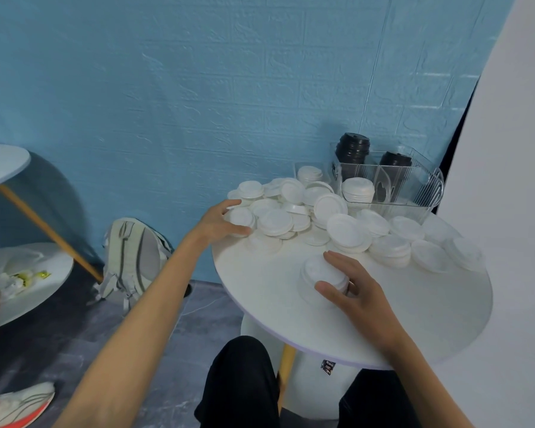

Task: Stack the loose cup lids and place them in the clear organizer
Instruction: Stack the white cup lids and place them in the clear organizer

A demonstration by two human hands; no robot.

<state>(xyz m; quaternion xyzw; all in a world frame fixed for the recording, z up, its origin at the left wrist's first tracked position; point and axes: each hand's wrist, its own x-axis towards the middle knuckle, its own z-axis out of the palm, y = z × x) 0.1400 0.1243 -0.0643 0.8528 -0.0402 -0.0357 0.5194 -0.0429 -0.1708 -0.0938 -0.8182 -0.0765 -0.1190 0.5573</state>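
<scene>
White lids (pixel 294 211) lie heaped loose across the far half of the round worktop (pixel 414 319), spreading from centre frame toward the right edge. Organizer (pixel 414 193), clear plastic, sits at the back right of the worktop, touching the heap. It already holds one white stack (pixel 357 189) in a front slot and black stacks (pixel 352 152) behind; a smaller clear bin just left of it holds a few more white lids.

Right hand (pixel 352 291), lower centre-right: grip is curled round a short stack (pixel 322 273) standing upright on the worktop, thumb on the near side, fingers over the far side, closed on it. Left hand (pixel 220 223), centre frame: fingers half open, thumb and fingertips pinching one lid (pixel 240 217) at the left edge of the heap; looks like contact, lift not clear.

Key relation: the left hand's lid lies up and left of the short stack, well apart from it, with bare worktop between. The stack axis is vertical, so the lid likely has to come over flat and seat from above. Organizer lies up and right of the short stack, past the heap; right hand is the nearer one for that drop. Stacking seems early: most lids are loose.
</scene>
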